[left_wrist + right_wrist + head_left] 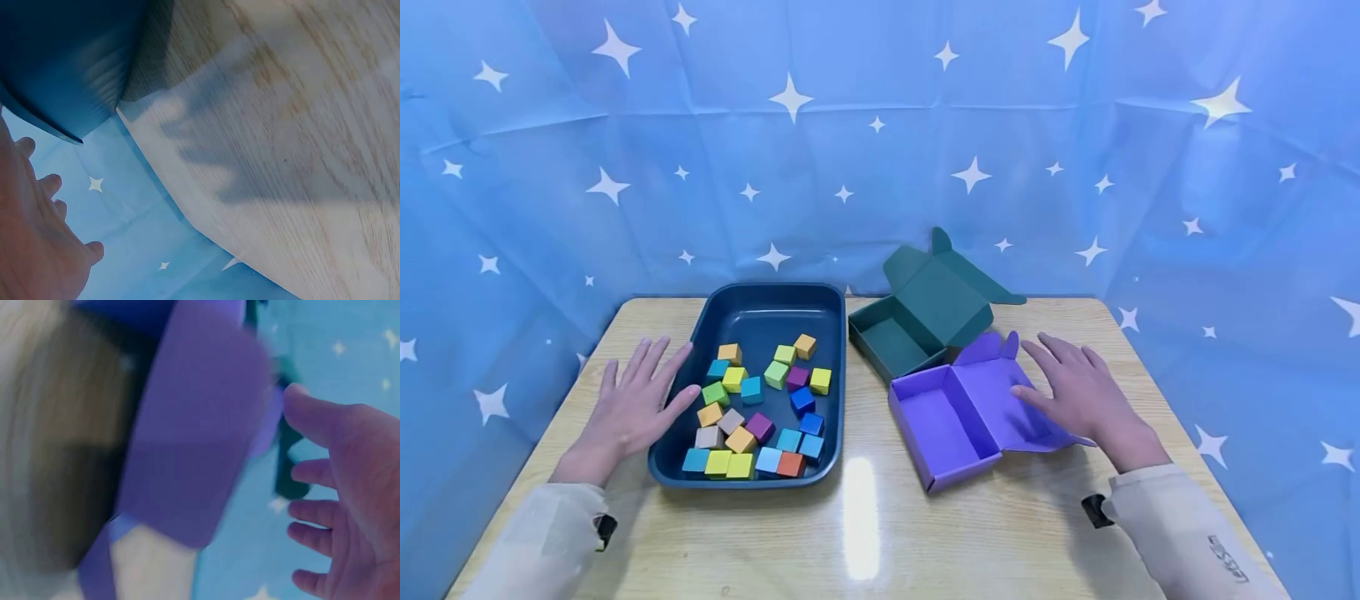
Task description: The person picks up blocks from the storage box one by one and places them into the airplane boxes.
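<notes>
My left hand [636, 404] is spread flat at the left side of a dark blue tray [760, 302], its thumb close to the rim; contact cannot be told. Colourful cubes [741, 441] in yellow, orange, blue, purple and other colours lie loose in the tray. At the right, my right hand [1078, 396], fingers extended, hovers by the lid of an opened purple box [942, 421]. In the right wrist view the box's purple flap [194, 431] lies beside the thumb, and the hand holds nothing. Behind the purple box stands an opened dark green box [891, 342].
All of this stands on a light wooden table [775, 542]. A blue curtain [880, 167] with white stars hangs behind and along the sides. The green box's lid [946, 296] tilts back toward it, and the two boxes stand close together.
</notes>
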